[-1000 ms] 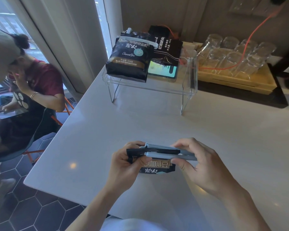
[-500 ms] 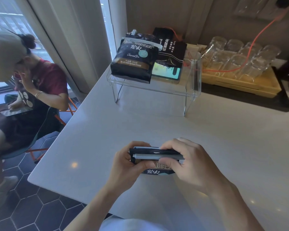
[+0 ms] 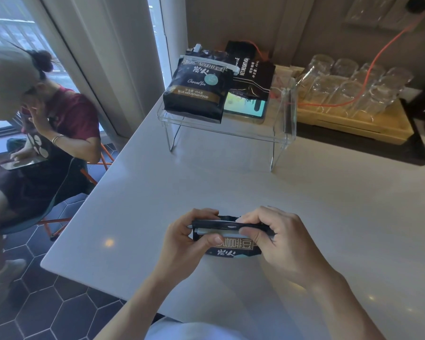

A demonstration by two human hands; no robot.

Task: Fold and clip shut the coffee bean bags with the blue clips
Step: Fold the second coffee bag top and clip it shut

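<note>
Near the front edge of the white tabletop (image 3: 304,192), a small black coffee bean bag with gold lettering (image 3: 233,249), standing with its folded top pinched from both ends. Left hand (image 3: 184,239) clenched around the bag's left end, thumb laid across the front just under the fold. Right hand (image 3: 277,239) clenched around the right end, fingers curled over the top, thumb pressed against the pale blue plastic clip (image 3: 219,231) lying along the fold. Whether the clip is fully snapped shut: cannot tell.

Toward the far edge of the tabletop, a clear acrylic riser shelf (image 3: 284,141). On its left part, leaning back, a larger black coffee bean bag with a gold band (image 3: 198,92), top already folded and crossed by a pale clip (image 3: 214,63). Just behind and to the right, touching it, a second black bag with white vertical print (image 3: 252,81). Beyond the far right corner, a wooden tray (image 3: 353,123) of upturned clear drinking glasses (image 3: 349,87), an orange cable (image 3: 368,67) draped across them. Off the left edge, a seated person in a dark red shirt (image 3: 69,119).
</note>
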